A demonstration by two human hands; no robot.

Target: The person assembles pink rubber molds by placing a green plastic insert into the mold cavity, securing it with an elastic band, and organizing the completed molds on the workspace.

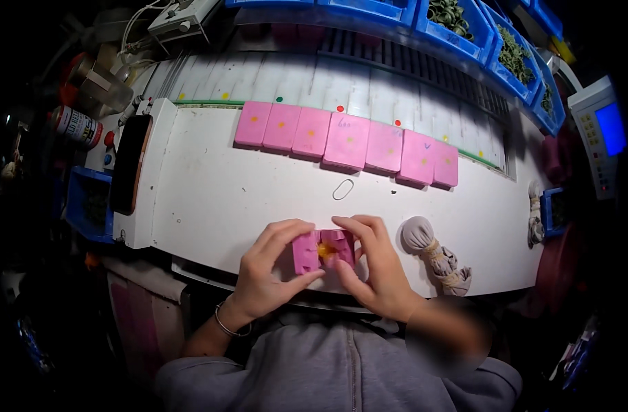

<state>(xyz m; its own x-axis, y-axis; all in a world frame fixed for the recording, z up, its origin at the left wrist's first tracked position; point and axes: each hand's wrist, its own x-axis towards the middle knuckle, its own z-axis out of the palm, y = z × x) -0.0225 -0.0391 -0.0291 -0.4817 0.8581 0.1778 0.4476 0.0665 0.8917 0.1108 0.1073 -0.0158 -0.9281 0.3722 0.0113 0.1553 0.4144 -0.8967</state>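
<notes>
Between my two hands, near the front edge of the white worktop, a pink rubber mold (304, 255) is parted down its middle. A small yellow piece (326, 250) shows in the gap. My left hand (264, 269) grips the mold's left half, fingers on the far edge and thumb on the near one. On the right half, my right hand (377, 268) has its fingers at the far edge, while the thumb lies close to the yellow piece. Whether that thumb touches it, I cannot tell. Right of this hand lies a tied grey cloth pouch (418, 233).
Across the worktop (211, 199) runs a row of pink blocks (345, 141) with yellow dots. A loose band (343, 189) lies before them. A phone (132, 163) rests at left. Blue bins (458, 42) of green pieces stand behind; a device with a blue screen (609, 129) is at right.
</notes>
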